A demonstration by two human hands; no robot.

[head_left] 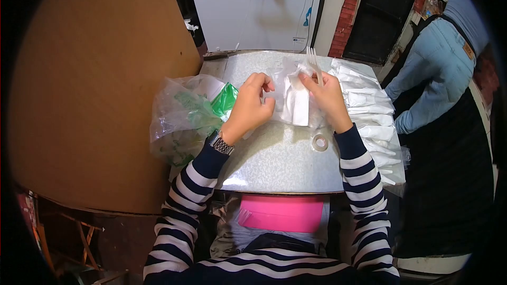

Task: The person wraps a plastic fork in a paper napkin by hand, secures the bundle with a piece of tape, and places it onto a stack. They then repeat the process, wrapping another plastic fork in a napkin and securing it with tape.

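Note:
My right hand (330,96) is closed, gripping a white plastic fork (313,60) with its tines pointing up. The thumb of that hand presses at the top of a folded white napkin (300,106), which lies over clear plastic. Left of the napkin, my left hand (252,104) hovers with fingers curled and the thumb apart from them, nothing between. A roll of tape (319,143) lies on the table just below my right hand. Close to my left hand is a clear plastic bag (174,113) with a green packet (226,100) at its opening.
Several white napkin bundles (364,106) overlap in a row along the right side of the table (280,171). A pink flat item (282,214) rests below the near edge. A tall brown panel (100,89) stands left, a white freezer (256,10) behind. A person in jeans (438,68) stands at right.

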